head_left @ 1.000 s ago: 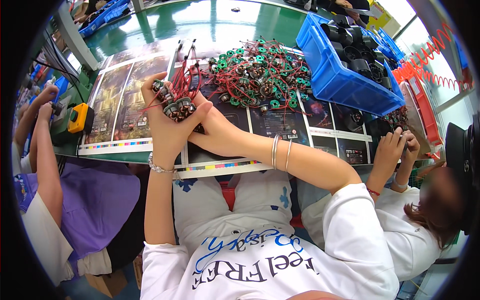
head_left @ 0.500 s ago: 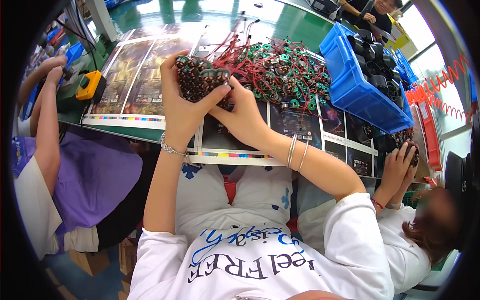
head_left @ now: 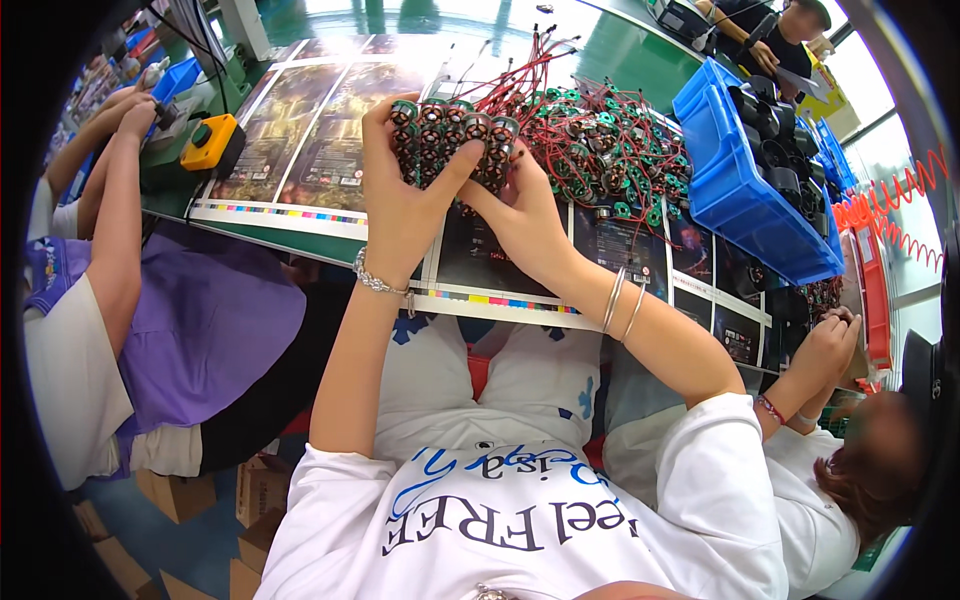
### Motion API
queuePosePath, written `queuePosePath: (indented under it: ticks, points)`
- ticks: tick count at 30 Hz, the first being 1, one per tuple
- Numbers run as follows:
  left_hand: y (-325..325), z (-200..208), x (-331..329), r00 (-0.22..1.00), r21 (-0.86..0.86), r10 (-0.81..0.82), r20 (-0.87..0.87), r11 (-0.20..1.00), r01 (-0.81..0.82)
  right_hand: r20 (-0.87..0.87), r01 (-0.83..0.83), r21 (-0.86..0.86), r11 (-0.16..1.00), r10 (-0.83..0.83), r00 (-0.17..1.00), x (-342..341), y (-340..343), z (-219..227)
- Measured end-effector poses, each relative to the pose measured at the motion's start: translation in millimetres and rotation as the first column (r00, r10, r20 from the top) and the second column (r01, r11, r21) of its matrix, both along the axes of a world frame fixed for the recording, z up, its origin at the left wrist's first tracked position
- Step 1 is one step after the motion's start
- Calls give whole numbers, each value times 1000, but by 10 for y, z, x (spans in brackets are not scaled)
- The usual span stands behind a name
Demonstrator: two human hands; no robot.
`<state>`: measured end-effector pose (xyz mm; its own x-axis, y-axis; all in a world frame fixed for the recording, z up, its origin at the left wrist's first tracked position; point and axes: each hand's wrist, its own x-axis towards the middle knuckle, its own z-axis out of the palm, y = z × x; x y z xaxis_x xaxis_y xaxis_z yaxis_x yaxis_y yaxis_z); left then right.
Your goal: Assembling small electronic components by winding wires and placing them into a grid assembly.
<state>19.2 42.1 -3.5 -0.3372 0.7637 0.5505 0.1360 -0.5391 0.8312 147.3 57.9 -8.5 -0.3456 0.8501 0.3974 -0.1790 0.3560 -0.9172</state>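
Between my hands, above the sheet-covered table, is a bunch of small motor stators (head_left: 432, 142) with copper windings and dark cores, packed in rows. Red wires (head_left: 525, 75) rise from its far side. My left hand (head_left: 402, 205) closes round the left side of the bunch, its thumb across the near face. My right hand (head_left: 528, 210) grips the right side, with its fingers partly hidden behind. Just right of the bunch, touching or close to it, spreads a pile of similar stators (head_left: 610, 150) with green boards and red wires.
Printed sheets (head_left: 325, 130) cover the green table. A blue bin (head_left: 735, 215) of black cylindrical parts stands right of the pile. A yellow button box (head_left: 208, 145) sits at left. Co-workers' hands (head_left: 825, 350) work at right; other people are at left and far right.
My hands have turned the bunch so its rows stand more upright, and its wires now fan upward. The whole view has shifted slightly. The right-hand co-worker's hands have come together.
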Motion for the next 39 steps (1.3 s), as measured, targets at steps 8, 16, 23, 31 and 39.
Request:
queuePosePath:
  ticks: [8,16,23,31,39]
  points:
    - [-32,9,17,999,-10,-40,5,999,40,-57,-4,-10,1000,4,998,-7,-44,42]
    - [-33,-2,-1,999,38,-17,33,999,16,6,-74,-56,996,74,997,29,-39,46]
    - [-23,4,-1,999,35,-16,47,999,15,-34,-8,-15,1000,8,999,7,-38,57]
    - [-45,-25,-10,1000,40,-24,-18,999,25,-25,-25,-21,999,25,999,12,-35,84]
    - [-91,15,44,997,30,-56,-53,998,57,-42,-48,-12,999,48,998,7,-33,38]
